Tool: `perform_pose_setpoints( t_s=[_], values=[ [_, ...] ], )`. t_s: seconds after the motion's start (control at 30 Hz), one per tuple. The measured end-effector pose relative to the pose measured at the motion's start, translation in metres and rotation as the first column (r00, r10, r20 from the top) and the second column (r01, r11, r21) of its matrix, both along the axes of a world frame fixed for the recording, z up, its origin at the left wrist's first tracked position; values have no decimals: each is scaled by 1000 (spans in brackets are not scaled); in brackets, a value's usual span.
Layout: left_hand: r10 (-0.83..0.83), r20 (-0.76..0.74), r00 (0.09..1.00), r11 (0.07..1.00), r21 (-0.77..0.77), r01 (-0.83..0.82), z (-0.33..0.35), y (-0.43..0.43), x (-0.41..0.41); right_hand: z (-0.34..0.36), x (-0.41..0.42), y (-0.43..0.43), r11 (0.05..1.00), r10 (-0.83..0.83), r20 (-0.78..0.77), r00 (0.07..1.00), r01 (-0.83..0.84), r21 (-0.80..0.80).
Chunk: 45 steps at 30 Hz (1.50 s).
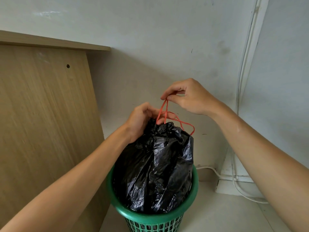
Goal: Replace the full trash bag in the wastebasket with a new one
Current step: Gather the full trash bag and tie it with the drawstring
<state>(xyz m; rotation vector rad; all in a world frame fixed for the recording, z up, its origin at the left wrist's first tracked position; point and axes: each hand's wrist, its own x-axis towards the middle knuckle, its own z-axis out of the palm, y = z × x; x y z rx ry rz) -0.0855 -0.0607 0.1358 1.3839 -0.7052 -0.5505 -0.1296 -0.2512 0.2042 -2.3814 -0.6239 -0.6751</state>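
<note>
Head view, operator: Where was the black trash bag (pixel 155 168)?

Technician: Inside the green wastebasket (pixel 194 186). Left hand (pixel 142 121) clenched its neck; right hand (pixel 189 97) pinched the red drawstring (pixel 164 109). Risk: hard pulling could snap the drawstring.

Cinched black trash bag (pixel 155 166) (red drawstrings (pixel 165 114)) fills green wastebasket (pixel 150 218).

Below my grip (pixel 189 97), orange-red drawstrings (pixel 164 113) cross a glossy black bag (pixel 158 164) in a green lattice-patterned wastebasket (pixel 150 218).
</note>
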Motion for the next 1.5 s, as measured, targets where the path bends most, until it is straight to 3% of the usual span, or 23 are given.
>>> perform_pose_setpoints(
  t_s=[0.13, 0.27, 0.37, 0.47, 0.53, 0.6, 0.67, 0.7, 0.87, 1.0, 1.27, 1.5],
  values=[
    [36, 146, 989, 998, 44, -43, -4, 2, 1, -11, 2, 4, 999, -38, 13, 999, 38, 39],
    [55, 108, 993, 997, 57, -61, -6, 0, 0, -23, 6, 12, 997, -66, 88, 994, 62, 48],
    [66, 31, 997, 997, 35, -67, -5, 0, 0, -24, 10, 16, 989, -147, 235, 961, 138, 52],
    [143, -6, 990, 989, 30, -143, -4, -1, 4, -28, 13, 14, 958, -275, 363, 890, 222, 182],
    [151, -75, 986, 988, 2, -151, -3, 1, 6, -32, 13, 11, 951, -256, 258, 932, 195, 238],
    [141, -110, 984, 990, 7, -141, -1, 6, 6, -36, 13, 7, 967, -120, -109, 987, 141, 212],
    [130, -105, 986, 991, 47, -126, 2, 10, 6, -43, 14, 3, 975, 52, -440, 897, 50, 217],
    [128, -99, 987, 990, 67, -122, 2, 11, 7, -46, 14, 1, 976, 94, -492, 865, 19, 219],
    [258, -118, 959, 966, 46, -254, 4, 7, 8, -43, 16, -10, 940, 198, -459, 866, -35, 340],
    [344, -86, 935, 938, 63, -340, 3, 6, 7, -41, 16, -10, 959, 115, -440, 891, 15, 281],
    [360, -363, 859, 931, 90, -353, 11, 13, 7, -26, 13, 6, 904, 112, -351, 930, 51, 424],
    [323, -372, 870, 945, 87, -314, 8, 20, 8, -27, 3, 27, 963, 186, -345, 920, -100, 250]
  ],
)
